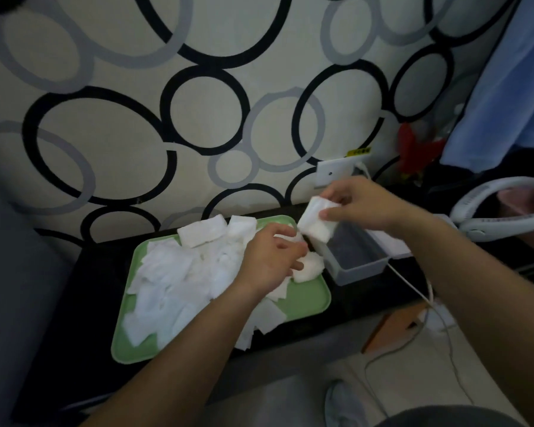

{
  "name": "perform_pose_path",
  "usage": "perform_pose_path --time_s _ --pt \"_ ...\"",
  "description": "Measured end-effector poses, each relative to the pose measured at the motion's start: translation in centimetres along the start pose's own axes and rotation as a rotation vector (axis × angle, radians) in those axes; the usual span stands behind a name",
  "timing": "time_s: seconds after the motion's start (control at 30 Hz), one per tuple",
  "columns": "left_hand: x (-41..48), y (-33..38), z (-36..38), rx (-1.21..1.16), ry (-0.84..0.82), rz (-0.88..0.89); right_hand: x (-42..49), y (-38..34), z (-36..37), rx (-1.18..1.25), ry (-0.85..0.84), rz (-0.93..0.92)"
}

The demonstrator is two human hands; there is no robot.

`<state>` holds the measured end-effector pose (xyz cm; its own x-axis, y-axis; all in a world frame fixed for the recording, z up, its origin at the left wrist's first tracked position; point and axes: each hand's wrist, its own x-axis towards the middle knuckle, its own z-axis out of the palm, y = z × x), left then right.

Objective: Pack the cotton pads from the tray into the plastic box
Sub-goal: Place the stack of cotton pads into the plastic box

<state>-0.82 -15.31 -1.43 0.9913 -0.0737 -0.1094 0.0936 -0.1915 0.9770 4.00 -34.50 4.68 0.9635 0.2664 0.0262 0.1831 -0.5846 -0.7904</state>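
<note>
Head view: the right hand [361,204] pinches a stack of cotton pads [316,220] between thumb and fingers [330,214], tilted above the tray-side end of the clear plastic box [361,260], which looks empty. The left hand [272,257] curls over a small clump [310,268] at the green tray's [305,300] right edge; blur hides whether it grips. Loose pads [167,272] heap the tray. The tilted stack may fan apart or catch the box rim, spilling onto the dark tabletop [90,288].
</note>
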Motion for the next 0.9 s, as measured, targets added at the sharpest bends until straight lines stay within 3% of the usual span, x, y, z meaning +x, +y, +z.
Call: perform_pose_path --time_s 0.1,0.23,0.4,0.53,0.9 --pt "1.8 -0.3 2.1 0.336 0.004 0.116 1.5 1.9 -3.2 -0.125 0.082 0.07" --pt "4.0 -0.2 4.0 0.601 -0.053 0.204 4.0 4.4 -3.5 -0.482 0.016 0.104" --pt "4.9 -0.3 4.0 0.703 -0.07 0.251 6.4 4.7 -1.7 -0.683 -0.055 0.087" --pt "7.8 -1.7 6.1 0.731 -0.156 0.179 8.5 8.5 -2.3 -0.767 -0.091 0.146" --pt "8.1 -1.5 5.8 0.705 -0.185 0.172 9.6 8.6 -0.7 -1.024 -0.031 0.025"
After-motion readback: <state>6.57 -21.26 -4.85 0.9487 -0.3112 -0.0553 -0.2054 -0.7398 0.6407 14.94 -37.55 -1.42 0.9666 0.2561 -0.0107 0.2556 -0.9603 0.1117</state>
